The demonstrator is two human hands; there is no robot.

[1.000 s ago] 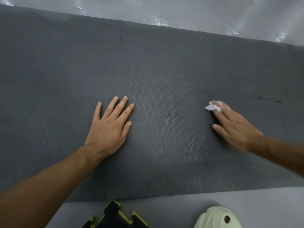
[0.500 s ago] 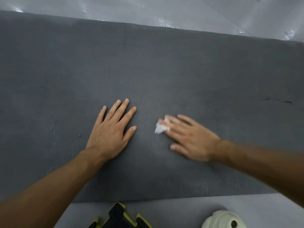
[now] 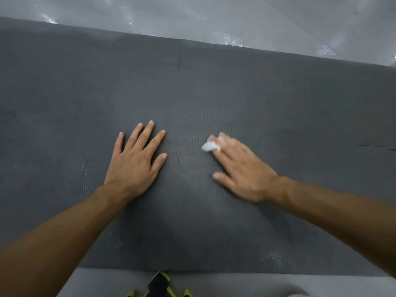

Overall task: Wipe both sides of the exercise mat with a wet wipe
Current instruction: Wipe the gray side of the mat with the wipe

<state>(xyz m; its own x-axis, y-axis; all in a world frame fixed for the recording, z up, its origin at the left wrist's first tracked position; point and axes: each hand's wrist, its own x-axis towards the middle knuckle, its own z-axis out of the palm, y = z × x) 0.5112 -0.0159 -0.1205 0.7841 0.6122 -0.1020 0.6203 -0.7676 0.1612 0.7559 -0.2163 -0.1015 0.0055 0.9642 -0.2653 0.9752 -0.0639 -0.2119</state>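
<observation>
The grey exercise mat [image 3: 214, 82] lay flat on the pale floor [image 3: 278, 16]. The small bunched wet wipe [image 3: 209, 146] sat near its middle, pressed under the straight fingers of the right hand [image 3: 242, 168]. The left hand [image 3: 135, 161] rested nearby, fingers spread wide, pinning the mat. To my eye, long overlapping strokes under even pressure would serve best, with that brace firm against creep.

Dark grey textured foam exercise mat [image 3: 235, 86] flat across pale grey glossy floor [image 3: 214, 16], left hand [image 3: 135, 161] on mat centre-left, right hand [image 3: 242, 168] beside it to the right, small crumpled white wet wipe [image 3: 209, 146] under its fingertips, black-and-yellow object [image 3: 159, 285] on floor before near mat edge.
</observation>
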